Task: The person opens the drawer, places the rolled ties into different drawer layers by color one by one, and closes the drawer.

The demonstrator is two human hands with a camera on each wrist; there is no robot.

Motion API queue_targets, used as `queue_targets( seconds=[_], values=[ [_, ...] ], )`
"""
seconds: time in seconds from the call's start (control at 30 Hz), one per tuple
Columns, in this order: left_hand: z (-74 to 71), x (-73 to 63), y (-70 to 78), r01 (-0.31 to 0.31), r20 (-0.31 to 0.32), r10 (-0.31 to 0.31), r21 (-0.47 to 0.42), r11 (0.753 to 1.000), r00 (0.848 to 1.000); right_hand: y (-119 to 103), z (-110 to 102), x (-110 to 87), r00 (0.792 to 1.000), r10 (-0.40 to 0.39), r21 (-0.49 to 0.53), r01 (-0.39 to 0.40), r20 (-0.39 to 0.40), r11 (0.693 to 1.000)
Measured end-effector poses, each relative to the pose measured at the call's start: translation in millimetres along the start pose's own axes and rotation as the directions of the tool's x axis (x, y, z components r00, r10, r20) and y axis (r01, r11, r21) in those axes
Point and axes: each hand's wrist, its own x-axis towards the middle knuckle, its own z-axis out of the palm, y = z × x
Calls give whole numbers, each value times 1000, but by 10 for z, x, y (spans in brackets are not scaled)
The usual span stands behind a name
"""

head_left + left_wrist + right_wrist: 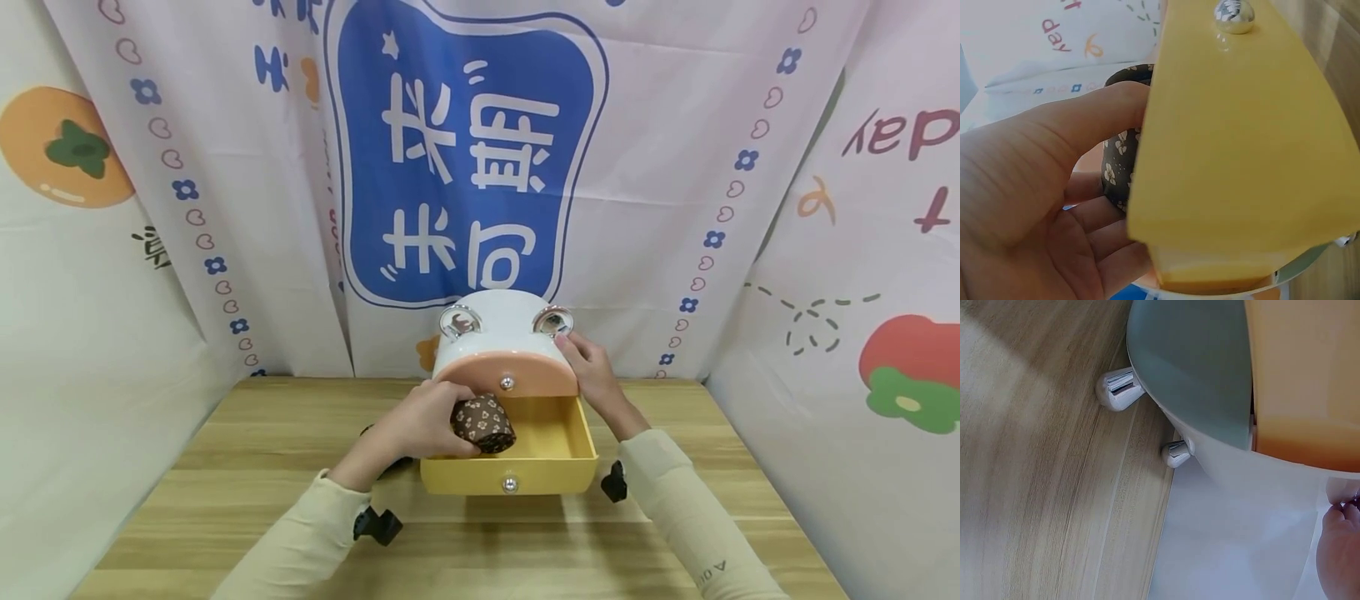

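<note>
A white box with two drawers stands at the back of the table, silver rings on top. Its lower yellow drawer is pulled out; the upper orange drawer is closed. My left hand grips a small brown flower-patterned bundle, thumb in front, over the left part of the yellow drawer. In the left wrist view the drawer front hides part of the bundle. My right hand holds the right silver ring; in the right wrist view only some fingers show.
The box stands on short silver feet on the wooden table. A printed curtain hangs close behind it, with printed sheets at both sides. Black straps hang at the wrists.
</note>
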Motion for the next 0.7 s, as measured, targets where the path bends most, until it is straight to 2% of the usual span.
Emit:
queue_targets(
  seconds=[0.2,0.3,0.43,0.57,0.7],
  values=[
    [85,81,-6,-19,13,19,-1,1000,1000,283,-1,102,1000,12,16,-12,-5,1000],
    [123,130,-11,-52,10,52,30,998,999,404,0,137,1000,7,6,-7,-13,1000],
    [175,174,-9,-77,16,77,52,996,997,435,4,142,1000,-14,-17,14,-25,1000],
    [226,188,-2,-55,33,54,28,998,998,428,21,140,999,-23,-12,23,-29,1000],
    [268,206,-5,-57,30,57,24,998,998,435,29,147,999,-26,-1,26,-28,1000]
  ],
)
